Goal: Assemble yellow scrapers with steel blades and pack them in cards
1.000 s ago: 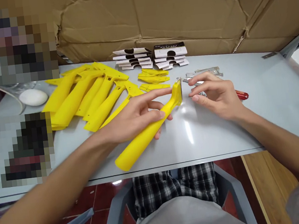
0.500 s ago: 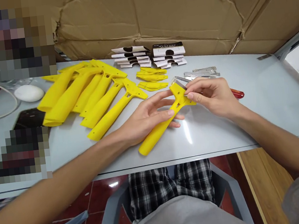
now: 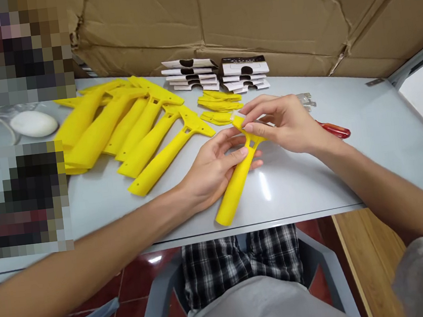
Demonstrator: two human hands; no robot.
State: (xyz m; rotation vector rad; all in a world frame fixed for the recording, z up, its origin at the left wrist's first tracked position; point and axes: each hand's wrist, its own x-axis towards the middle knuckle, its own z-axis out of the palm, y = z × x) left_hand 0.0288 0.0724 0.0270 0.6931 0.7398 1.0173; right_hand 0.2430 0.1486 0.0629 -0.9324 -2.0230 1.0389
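Observation:
A yellow plastic scraper handle (image 3: 233,196) with a T-shaped head slants above the desk's front edge. My left hand (image 3: 213,171) is closed round its neck, thumb on top and fingers beneath. At the head, my right hand (image 3: 287,122) pinches with thumb and fingers, covering much of it. A clear or shiny edge shows at the head's far end; the fingers hide the rest. Close behind lie several small yellow cover pieces (image 3: 221,105). Metal blades (image 3: 307,99), partly hidden, and a red screwdriver handle (image 3: 336,130) are beyond my right hand.
Several yellow scraper handles (image 3: 154,157) lie fanned in a pile to the left. Two stacks of white and black card sleeves (image 3: 192,78) stand at the back, before a cardboard wall (image 3: 256,16). A white oval object (image 3: 34,123) rests at far left.
The held scraper handle has turned more upright, its lower end swinging right. My right hand has shifted left and its fingers now reach over the head. The view has shifted slightly.

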